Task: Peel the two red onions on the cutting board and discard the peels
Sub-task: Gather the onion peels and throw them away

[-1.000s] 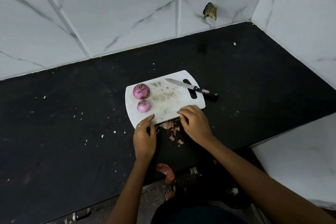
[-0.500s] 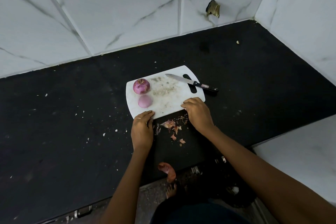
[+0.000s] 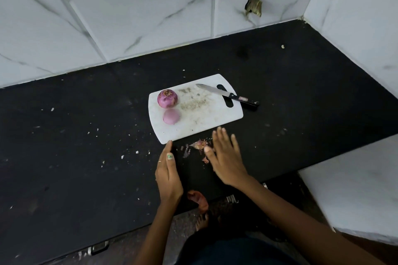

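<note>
My left hand (image 3: 168, 173) stands on edge on the black tabletop (image 3: 64, 146), fingers straight and together, holding nothing, the fingertips just at the near left corner of the white cutting board (image 3: 206, 118). On the left part of that board sit the two red onions: the larger onion (image 3: 167, 98) farther from me, the smaller, paler onion (image 3: 171, 116) just in front of it. Between my hands a little heap of peels (image 3: 199, 145) lies on the tabletop, just off the board's near edge. My right hand (image 3: 226, 157) rests beside the heap, fingers straight and slightly spread, gripping nothing. A knife (image 3: 227, 94) lies across the board's right end, its black handle reaching past the edge.
</note>
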Available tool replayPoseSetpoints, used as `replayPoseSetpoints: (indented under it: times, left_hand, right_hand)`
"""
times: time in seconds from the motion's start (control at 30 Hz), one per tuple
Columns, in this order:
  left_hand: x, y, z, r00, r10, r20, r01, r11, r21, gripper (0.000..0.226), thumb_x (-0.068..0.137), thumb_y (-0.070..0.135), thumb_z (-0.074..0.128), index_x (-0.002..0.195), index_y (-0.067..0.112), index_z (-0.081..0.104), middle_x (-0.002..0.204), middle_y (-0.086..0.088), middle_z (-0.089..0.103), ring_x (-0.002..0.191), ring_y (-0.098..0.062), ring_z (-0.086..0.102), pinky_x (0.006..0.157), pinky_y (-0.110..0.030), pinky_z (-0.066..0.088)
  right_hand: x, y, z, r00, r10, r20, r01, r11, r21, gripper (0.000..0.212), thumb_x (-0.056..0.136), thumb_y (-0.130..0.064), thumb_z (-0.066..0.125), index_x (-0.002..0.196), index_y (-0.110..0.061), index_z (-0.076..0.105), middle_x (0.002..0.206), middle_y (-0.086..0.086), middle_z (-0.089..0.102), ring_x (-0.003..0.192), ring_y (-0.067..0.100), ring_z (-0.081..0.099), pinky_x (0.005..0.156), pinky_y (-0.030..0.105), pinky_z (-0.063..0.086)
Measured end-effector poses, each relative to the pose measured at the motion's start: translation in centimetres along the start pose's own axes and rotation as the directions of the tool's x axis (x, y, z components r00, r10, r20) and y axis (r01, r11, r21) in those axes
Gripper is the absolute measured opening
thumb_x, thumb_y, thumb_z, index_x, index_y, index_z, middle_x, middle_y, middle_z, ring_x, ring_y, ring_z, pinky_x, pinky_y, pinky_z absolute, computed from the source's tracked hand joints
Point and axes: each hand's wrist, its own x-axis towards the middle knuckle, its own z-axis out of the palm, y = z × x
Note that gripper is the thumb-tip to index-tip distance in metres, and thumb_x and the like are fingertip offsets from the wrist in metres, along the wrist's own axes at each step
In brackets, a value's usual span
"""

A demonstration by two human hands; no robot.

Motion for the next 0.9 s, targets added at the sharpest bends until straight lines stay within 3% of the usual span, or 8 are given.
replayPoseSetpoints:
  times: [0.13,0.27,0.4,0.5,0.6,0.67,0.77,0.9]
  left_hand:
    - [0.4,0.2,0.1,0.998,0.007,0.066,-0.008,1.000,0.019,0.067,0.091,0.056,0.023,0.137,0.016,0.052,0.137,0.009,0.050,0.130,-0.006,0.045,0.107,-0.015,0.032]
    - [1.2,0.5,-0.1,0.989,-0.043,0.139,0.044,0.999,-0.004,0.070,0.089,0.062,0.020,0.137,0.022,0.052,0.139,0.006,0.052,0.130,-0.006,0.046,0.109,-0.019,0.034]
    - [2.0,0.3,-0.4,0.975,-0.117,0.186,0.128,0.991,-0.048,0.069,0.090,0.061,0.019,0.135,0.024,0.056,0.138,0.004,0.055,0.130,-0.008,0.046,0.108,-0.019,0.033]
    - [1.8,0.2,-0.4,0.974,-0.116,0.196,0.129,0.990,-0.057,0.065,0.093,0.057,0.020,0.135,0.022,0.056,0.138,0.004,0.055,0.129,-0.005,0.047,0.105,-0.014,0.033]
    - [2.0,0.2,-0.2,0.969,-0.141,0.202,0.158,0.985,-0.070,0.046,0.102,0.038,0.028,0.133,0.022,0.058,0.137,0.004,0.057,0.127,-0.004,0.049,0.108,-0.018,0.036]
    - [2.1,0.2,-0.2,0.962,-0.175,0.209,0.198,0.975,-0.097,0.046,0.101,0.036,0.029,0.132,0.020,0.060,0.135,0.005,0.058,0.127,-0.006,0.051,0.112,-0.032,0.037]
    - [1.9,0.4,-0.4,0.965,-0.153,0.212,0.176,0.980,-0.093,0.065,0.093,0.058,0.023,0.132,0.021,0.059,0.136,0.004,0.058,0.129,-0.007,0.049,0.113,-0.034,0.035]
    - [2.0,0.7,-0.4,0.960,-0.167,0.223,0.203,0.967,-0.152,0.079,0.082,0.071,0.025,0.132,0.020,0.058,0.137,0.002,0.056,0.131,-0.007,0.047,0.115,-0.035,0.032]
  right_hand:
    - [-0.1,-2.1,0.2,0.968,-0.226,0.110,0.200,0.958,0.205,0.074,0.094,-0.060,0.003,0.152,-0.014,0.008,0.160,0.001,0.004,0.145,0.006,-0.008,0.120,0.034,-0.010]
    - [-1.0,-2.0,-1.5,0.993,-0.117,0.021,0.081,0.789,0.609,0.059,0.098,-0.046,0.042,0.150,-0.024,0.024,0.156,-0.009,0.026,0.143,0.004,0.020,0.119,0.034,0.021]
    - [-3.0,-0.8,-2.4,0.952,-0.305,0.006,0.285,0.896,0.342,0.100,0.076,-0.068,0.060,0.153,-0.025,0.011,0.160,-0.009,0.004,0.146,0.002,0.000,0.118,0.029,0.005]
    - [-4.3,-1.2,-1.5,0.894,-0.447,0.043,0.440,0.891,0.117,0.112,0.074,-0.072,0.058,0.153,-0.019,0.000,0.160,-0.005,-0.011,0.146,0.008,-0.014,0.119,0.034,-0.006]
    - [-4.9,-1.9,-0.6,0.837,-0.544,-0.067,0.546,0.838,0.021,0.094,0.084,-0.061,0.056,0.151,-0.009,0.017,0.161,0.006,0.006,0.148,0.017,-0.001,0.120,0.041,0.007]
    - [-5.3,-2.1,0.0,0.791,-0.596,-0.136,0.601,0.799,-0.009,0.076,0.089,-0.049,0.055,0.147,-0.006,0.031,0.157,0.010,0.022,0.147,0.020,0.012,0.120,0.041,0.013]
    - [-5.7,-1.9,1.0,0.702,-0.684,-0.198,0.685,0.725,-0.073,0.056,0.092,-0.034,0.054,0.138,-0.003,0.046,0.148,0.014,0.039,0.142,0.026,0.029,0.118,0.040,0.021]
    - [-5.5,-1.4,2.4,0.628,-0.775,-0.071,0.752,0.628,-0.202,0.046,0.095,-0.028,0.047,0.133,-0.003,0.052,0.142,0.015,0.048,0.135,0.030,0.039,0.115,0.041,0.025]
